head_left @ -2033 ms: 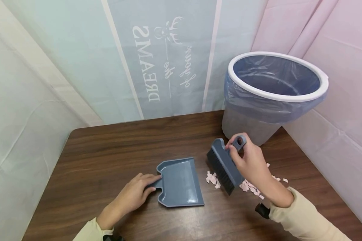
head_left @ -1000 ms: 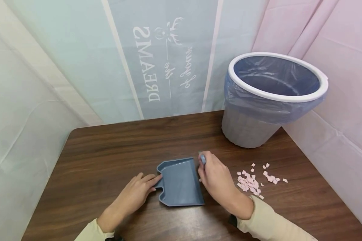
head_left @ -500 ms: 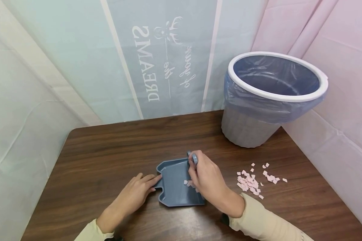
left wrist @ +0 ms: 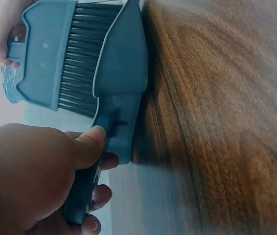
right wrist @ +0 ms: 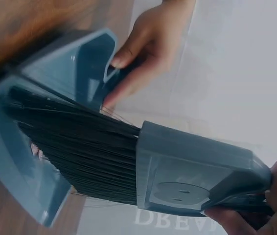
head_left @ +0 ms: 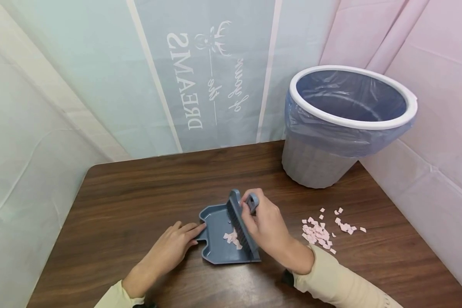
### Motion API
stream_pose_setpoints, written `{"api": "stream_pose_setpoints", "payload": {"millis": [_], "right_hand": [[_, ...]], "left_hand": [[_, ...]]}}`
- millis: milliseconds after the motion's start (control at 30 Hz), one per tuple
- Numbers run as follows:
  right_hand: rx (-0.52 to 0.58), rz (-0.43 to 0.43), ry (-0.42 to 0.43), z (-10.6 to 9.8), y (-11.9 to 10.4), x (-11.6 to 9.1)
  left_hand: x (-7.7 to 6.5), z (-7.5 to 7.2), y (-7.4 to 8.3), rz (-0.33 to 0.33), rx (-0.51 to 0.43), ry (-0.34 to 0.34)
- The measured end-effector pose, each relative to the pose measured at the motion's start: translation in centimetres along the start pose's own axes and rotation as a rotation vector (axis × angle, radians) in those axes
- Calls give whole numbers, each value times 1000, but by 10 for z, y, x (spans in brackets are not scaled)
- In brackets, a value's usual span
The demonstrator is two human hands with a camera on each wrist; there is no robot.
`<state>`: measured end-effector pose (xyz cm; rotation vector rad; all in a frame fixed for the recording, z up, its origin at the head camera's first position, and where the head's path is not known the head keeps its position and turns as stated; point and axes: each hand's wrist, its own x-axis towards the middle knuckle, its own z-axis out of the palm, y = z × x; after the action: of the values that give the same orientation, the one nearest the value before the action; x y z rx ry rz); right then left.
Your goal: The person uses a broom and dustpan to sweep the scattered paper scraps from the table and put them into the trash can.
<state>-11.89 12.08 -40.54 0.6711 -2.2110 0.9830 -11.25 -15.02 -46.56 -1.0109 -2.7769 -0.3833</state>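
A blue-grey dustpan [head_left: 219,254] lies on the table, its mouth facing right. My left hand [head_left: 172,244] grips its handle; the left wrist view shows the thumb pressed along the top of the handle [left wrist: 82,191] and fingers curled beneath. My right hand [head_left: 268,222] holds the handle of a matching hand brush [head_left: 241,222]. The brush's dark bristles [right wrist: 84,142] stand inside the pan near its front lip. Just left of the bristles, a small heap of pink paper scraps [head_left: 232,238] lies in the pan.
More pink paper scraps [head_left: 317,234] lie on the wooden table [head_left: 146,188] to the right of the right hand. Behind them stands a grey waste bin [head_left: 312,164] with a white rim and a blue liner. Fabric hangs [head_left: 211,107] along the back and sides.
The brush came left from beside the scraps, over the lip into the dustpan. Some scraps moved with it and now lie inside. The left hand and dustpan stayed in place.
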Motion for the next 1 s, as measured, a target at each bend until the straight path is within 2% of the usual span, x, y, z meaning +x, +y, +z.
{"api": "stream_pose_setpoints", "payload": {"millis": [200,367,667,1000], "right_hand": [[8,43,44,-13,10,4],[-41,55,56,-25,21,4],[-111,86,74,-46,42,-9],[-177,145,71,-64,52,-21]], "left_hand": [[-1,1,-1,-3,-7,8],[-2,3,-1,-7,-8,17],[-3,4,-2,-7,-7,36],[-5,8,-4,-13,-15,33]]}}
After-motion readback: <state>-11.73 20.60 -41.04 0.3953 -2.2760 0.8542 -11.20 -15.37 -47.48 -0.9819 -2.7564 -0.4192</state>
